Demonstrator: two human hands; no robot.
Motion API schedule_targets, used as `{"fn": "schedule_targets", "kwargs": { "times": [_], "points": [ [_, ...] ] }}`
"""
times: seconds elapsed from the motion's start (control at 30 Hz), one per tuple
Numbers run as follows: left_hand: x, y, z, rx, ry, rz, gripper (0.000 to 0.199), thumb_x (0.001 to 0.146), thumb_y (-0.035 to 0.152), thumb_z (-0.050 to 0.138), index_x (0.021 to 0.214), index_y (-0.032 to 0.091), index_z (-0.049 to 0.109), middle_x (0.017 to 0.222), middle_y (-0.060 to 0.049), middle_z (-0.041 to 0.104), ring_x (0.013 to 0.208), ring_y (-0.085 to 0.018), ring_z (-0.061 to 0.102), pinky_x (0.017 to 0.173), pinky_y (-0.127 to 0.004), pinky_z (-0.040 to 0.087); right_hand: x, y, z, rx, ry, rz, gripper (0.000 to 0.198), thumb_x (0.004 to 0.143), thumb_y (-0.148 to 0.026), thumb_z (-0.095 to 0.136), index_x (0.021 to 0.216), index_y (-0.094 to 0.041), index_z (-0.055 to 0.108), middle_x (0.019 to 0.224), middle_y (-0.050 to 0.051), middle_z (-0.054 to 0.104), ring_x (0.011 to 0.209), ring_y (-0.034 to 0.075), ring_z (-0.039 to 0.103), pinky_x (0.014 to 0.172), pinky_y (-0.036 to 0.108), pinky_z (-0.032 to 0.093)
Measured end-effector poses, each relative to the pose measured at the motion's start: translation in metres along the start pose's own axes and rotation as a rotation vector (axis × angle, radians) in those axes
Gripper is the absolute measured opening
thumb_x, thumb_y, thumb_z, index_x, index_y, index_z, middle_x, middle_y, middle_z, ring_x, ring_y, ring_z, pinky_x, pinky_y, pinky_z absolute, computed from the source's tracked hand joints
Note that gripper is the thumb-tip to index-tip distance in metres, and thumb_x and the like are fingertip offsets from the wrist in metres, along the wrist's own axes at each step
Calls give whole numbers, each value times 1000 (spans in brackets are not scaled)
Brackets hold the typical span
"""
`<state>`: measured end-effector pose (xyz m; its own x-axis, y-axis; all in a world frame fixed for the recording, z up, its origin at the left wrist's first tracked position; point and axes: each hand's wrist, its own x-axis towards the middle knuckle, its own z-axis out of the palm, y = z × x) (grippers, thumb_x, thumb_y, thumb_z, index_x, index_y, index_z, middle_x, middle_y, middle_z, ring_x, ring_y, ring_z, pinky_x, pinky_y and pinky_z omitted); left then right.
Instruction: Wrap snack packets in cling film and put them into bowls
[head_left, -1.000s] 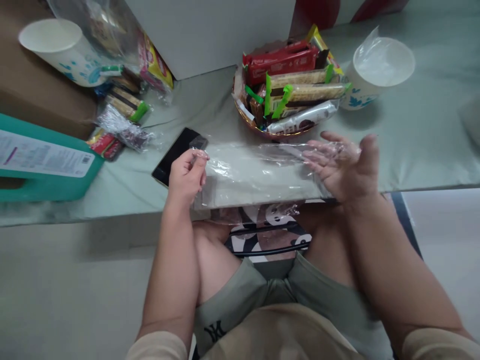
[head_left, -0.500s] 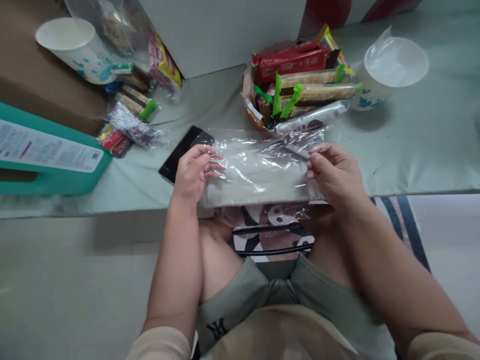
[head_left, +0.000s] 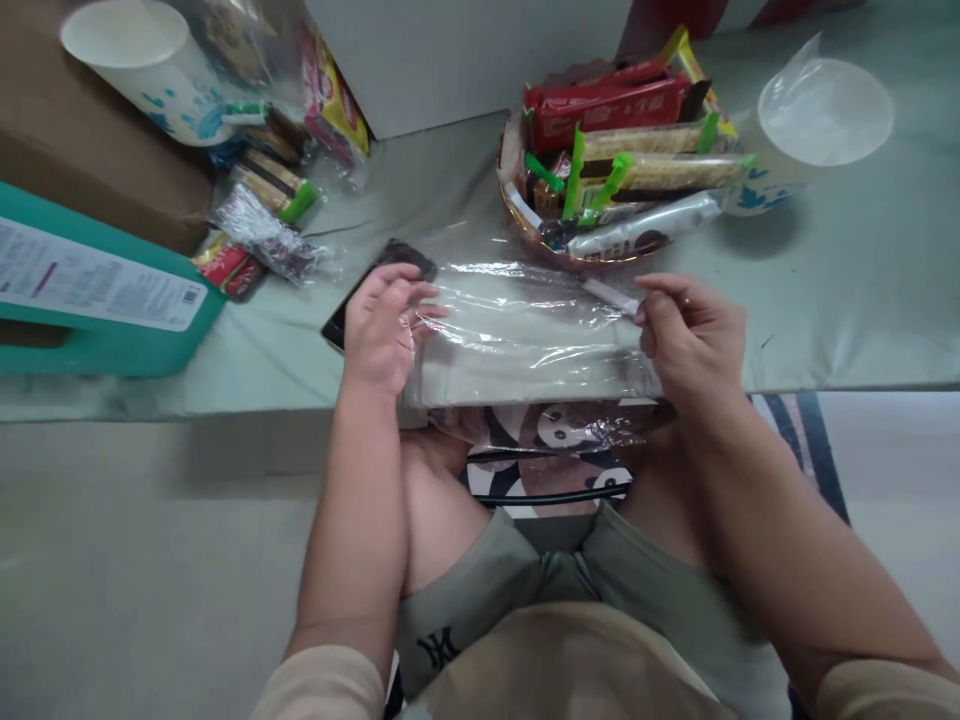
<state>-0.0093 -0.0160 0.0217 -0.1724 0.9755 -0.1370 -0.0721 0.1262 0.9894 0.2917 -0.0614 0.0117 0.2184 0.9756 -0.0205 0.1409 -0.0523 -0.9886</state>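
A clear plastic bag (head_left: 525, 345) stretches between my two hands over the table's front edge, its lower part hanging past it. My left hand (head_left: 382, 325) pinches the bag's left side, with the other fingers loosely curled. At the opposite side, my right hand (head_left: 697, 340) is closed on the bag, thumb against forefinger. A narrow whitish strip (head_left: 611, 296) runs along the bag up to my right fingertips. Partly behind my left hand lies a dark phone (head_left: 335, 326) with a black crumpled thing (head_left: 411, 258) at its upper end.
Beyond the bag stands a basket (head_left: 525, 228) of wrapped snacks. A paper cup (head_left: 780, 190) with plastic in it is to its right. At left are another paper cup (head_left: 161, 85), loose snack packs (head_left: 274, 185), a teal container (head_left: 161, 345) and a cardboard box (head_left: 97, 150).
My right hand has moved a little to the right, away from my left hand. The bag between them is pulled tauter, with straighter creases. The view has shifted slightly.
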Motion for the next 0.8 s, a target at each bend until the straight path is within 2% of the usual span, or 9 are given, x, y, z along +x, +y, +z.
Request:
{"fn": "schedule_targets", "kwargs": {
  "times": [0.1,0.23,0.33,0.4,0.5,0.63,0.73,0.8],
  "points": [
    [-3,0,5,31,-42,-43,41,80,60,74,80,22,57,64,2,64,45,-9,58,36,-22,32,1,-4,4,83,60,15,33,85,-53,71,109,-31,67,78,-1,64,55,12,56,55,30,49],
    [1,-1,6,-32,109,13,50,82,73,65,83,25,53,61,3,60,40,-7,48,35,-25,19,0,-4,5,236,-101,155,53,72,-54,82,115,-31,60,95,1,72,76,15,71,73,32,60],
    [7,-5,-3,-50,194,71,45,88,70,59,92,27,48,67,5,58,43,-6,45,38,-25,17,-6,-1,3,236,-246,218,57,74,-52,80,121,-31,56,101,2,73,89,18,73,81,36,63],
    [11,-8,-10,-37,215,77,42,92,68,54,97,27,44,71,6,55,45,-4,44,40,-24,16,-11,-1,2,166,-306,241,61,76,-49,80,126,-29,53,101,4,73,91,19,73,81,37,63],
    [13,-10,-16,-36,268,83,47,91,72,51,101,28,40,74,6,53,48,-4,42,41,-23,14,-18,-6,3,67,-386,293,68,74,-42,83,132,-25,50,98,6,74,86,20,73,71,35,62],
    [11,-4,-10,-79,379,84,45,92,69,50,103,27,36,76,6,50,51,-3,42,41,-22,13,-20,-18,7,54,-489,417,61,77,-40,81,128,-22,53,77,2,72,68,17,70,56,29,56],
    [11,0,-10,-133,459,93,36,97,61,45,103,27,36,74,7,46,49,-2,39,42,-21,13,-18,-21,2,58,-502,450,58,76,-38,83,125,-21,56,71,0,72,64,16,69,56,29,56],
    [11,1,-14,-146,441,97,35,97,60,47,103,27,37,74,7,46,48,-1,40,41,-21,13,-16,-19,-6,36,-550,479,56,75,-37,83,123,-21,58,74,2,74,66,17,71,58,31,59]
  ]
}}
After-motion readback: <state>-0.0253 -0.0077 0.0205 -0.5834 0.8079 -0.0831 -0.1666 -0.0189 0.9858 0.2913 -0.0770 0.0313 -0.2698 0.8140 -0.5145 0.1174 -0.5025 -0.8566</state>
